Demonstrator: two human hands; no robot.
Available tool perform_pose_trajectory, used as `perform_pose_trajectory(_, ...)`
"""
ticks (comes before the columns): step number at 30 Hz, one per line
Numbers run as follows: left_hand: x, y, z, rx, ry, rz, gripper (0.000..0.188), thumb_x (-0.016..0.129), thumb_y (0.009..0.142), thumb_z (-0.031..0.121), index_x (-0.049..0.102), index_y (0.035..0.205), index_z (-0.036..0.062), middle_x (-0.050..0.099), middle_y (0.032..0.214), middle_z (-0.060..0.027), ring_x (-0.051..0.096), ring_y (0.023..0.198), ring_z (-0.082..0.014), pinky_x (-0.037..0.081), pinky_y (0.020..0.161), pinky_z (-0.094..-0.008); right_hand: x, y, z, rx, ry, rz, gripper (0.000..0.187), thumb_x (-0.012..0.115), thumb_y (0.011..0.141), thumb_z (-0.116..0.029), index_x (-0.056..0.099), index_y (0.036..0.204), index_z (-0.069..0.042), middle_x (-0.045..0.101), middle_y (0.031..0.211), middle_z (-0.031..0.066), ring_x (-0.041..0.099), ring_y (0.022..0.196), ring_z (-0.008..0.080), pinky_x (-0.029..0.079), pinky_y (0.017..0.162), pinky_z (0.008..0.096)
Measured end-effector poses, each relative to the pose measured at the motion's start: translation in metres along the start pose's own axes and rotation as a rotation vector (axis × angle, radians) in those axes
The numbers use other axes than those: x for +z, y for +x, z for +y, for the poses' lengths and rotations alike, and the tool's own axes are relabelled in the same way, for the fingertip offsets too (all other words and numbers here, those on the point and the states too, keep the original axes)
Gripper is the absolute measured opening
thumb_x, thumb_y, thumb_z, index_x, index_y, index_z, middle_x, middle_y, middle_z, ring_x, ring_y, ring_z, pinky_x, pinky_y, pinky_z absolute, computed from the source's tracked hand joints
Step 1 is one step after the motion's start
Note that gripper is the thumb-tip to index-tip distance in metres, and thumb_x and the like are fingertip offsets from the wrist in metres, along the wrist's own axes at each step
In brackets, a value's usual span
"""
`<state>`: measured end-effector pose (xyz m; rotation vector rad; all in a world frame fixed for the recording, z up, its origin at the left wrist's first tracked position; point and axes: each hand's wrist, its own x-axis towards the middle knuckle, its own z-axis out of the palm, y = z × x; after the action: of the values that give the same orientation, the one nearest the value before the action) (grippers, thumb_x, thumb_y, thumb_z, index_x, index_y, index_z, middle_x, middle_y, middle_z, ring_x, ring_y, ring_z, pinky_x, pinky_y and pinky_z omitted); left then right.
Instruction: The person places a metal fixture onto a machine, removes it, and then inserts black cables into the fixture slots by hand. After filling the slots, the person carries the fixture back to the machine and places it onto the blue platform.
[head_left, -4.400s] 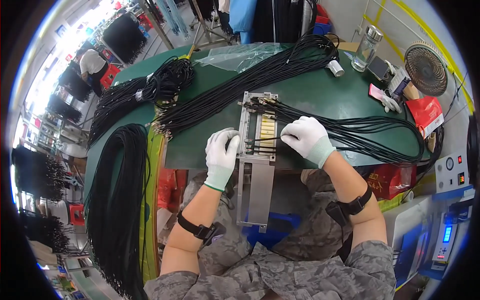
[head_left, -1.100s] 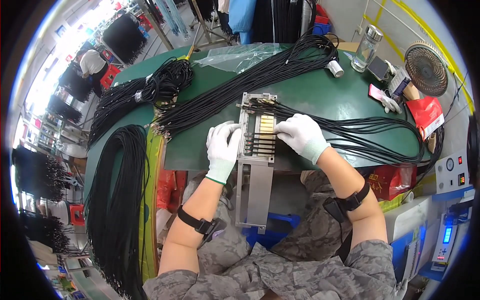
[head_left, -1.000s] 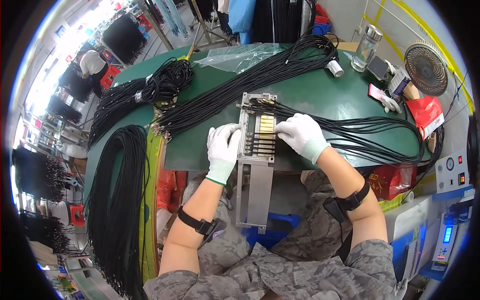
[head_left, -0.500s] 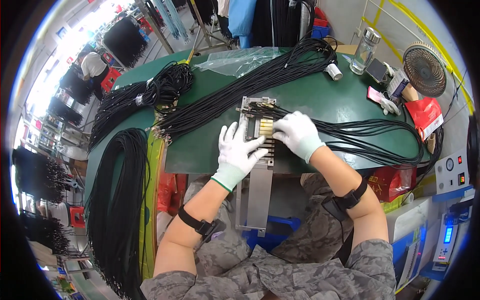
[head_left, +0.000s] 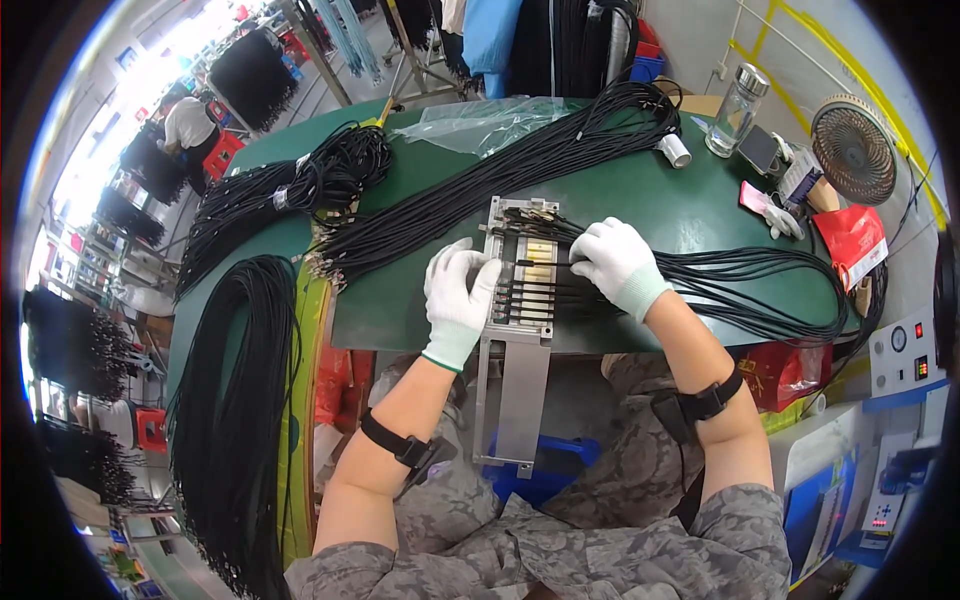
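A metal fixture (head_left: 522,270) with a slotted plate lies at the table's near edge, its long grey bracket (head_left: 518,400) hanging over. Several black cables lie across its slots, their ends toward the left side. My right hand (head_left: 620,265), in a white glove, is closed on a black cable (head_left: 548,263) just right of the fixture; that cable runs left across the pale strips. My left hand (head_left: 458,298), also gloved, rests at the fixture's left edge. Its fingers are bent and its thumb stands apart from them, close to the cable ends; nothing shows in it.
Looped cables (head_left: 750,285) extend right from the fixture. Long black cable bundles (head_left: 480,185) cross the green table (head_left: 430,320) behind and to the left. A glass bottle (head_left: 736,112), a fan (head_left: 853,150), a white roll (head_left: 674,151) and a red packet (head_left: 850,238) stand at the right.
My right hand has moved right, away from the pale strips, with a cable in it. My left hand has drawn back left off the slots, uncovering several cables lying in them.
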<state>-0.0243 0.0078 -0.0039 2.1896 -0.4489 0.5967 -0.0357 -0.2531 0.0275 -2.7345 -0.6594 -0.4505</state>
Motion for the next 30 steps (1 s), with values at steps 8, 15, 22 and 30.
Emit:
perform_pose_trajectory(8,-0.008,0.001,0.018,0.247,-0.089,-0.124,0.014,0.072,0.086,0.017,0.067,0.083,0.0035,0.067,0.120,-0.0157,0.055,0.119,-0.0366,0.043,0.102,-0.0447,0.003,0.012,-0.052,-0.111,0.378,0.064,0.018,0.073,0.080,-0.024,0.069,0.090,-0.009,0.068,0.087,0.0097,0.062,0.088,0.0332,0.048,0.082,0.0436)
perform_pose_trajectory(15,-0.015,0.006,-0.004,-0.067,0.008,-0.052,0.019,0.069,0.089,0.022,0.069,0.084,0.0040,0.069,0.115,-0.0134,0.058,0.115,-0.0310,0.044,0.100,-0.0415,0.000,0.004,-0.026,0.033,0.315,0.061,0.012,0.065,0.085,-0.024,0.072,0.086,-0.014,0.069,0.080,0.0073,0.063,0.082,0.0313,0.050,0.077,0.0422)
perform_pose_trajectory(22,-0.011,0.005,-0.008,-0.126,0.009,-0.164,0.022,0.060,0.095,0.022,0.072,0.102,0.0043,0.070,0.104,-0.0118,0.063,0.101,-0.0272,0.048,0.092,-0.0370,-0.001,-0.001,-0.019,0.091,0.086,-0.036,0.014,0.064,0.087,-0.026,0.074,0.084,-0.016,0.070,0.078,0.0067,0.064,0.083,0.0301,0.049,0.077,0.0416)
perform_pose_trajectory(30,-0.011,0.006,-0.007,-0.148,0.028,-0.170,0.020,0.059,0.095,0.019,0.072,0.103,0.0065,0.068,0.094,-0.0114,0.063,0.093,-0.0272,0.049,0.086,-0.0368,-0.006,0.001,-0.015,0.108,0.024,-0.203,0.018,0.060,0.090,-0.029,0.072,0.088,-0.016,0.070,0.085,0.0053,0.063,0.089,0.0294,0.048,0.082,0.0411)
